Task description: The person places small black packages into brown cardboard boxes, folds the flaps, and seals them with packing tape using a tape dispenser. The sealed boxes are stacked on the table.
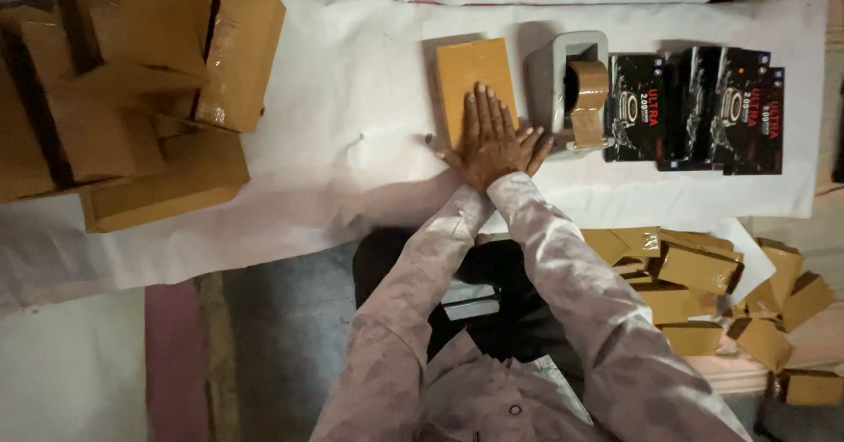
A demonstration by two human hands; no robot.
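- Small brown boxes (703,292) lie heaped at 4 o'clock, nearest the person.
- Both hands, right hand (492,147) over the left hand (457,154), press flat on the wrapped packet (470,68); fingers (488,112) are stretched, close together.
- The packet lies at 12 o'clock on the white surface (352,108), already fully covered in brown tape.
- The tape dispenser (576,86) stands at 1 o'clock; black boxes (703,108) beyond are still unwrapped.

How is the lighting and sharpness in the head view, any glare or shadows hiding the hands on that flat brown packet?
Head view: warm, dim light, brightest on the white sheet; the hands lie stacked on the flat brown packet, so only one shows clearly; soft shadows left of the packet and the tape dispenser; mild sheen on the taped cartons; the black boxes are slightly soft; corners darken.
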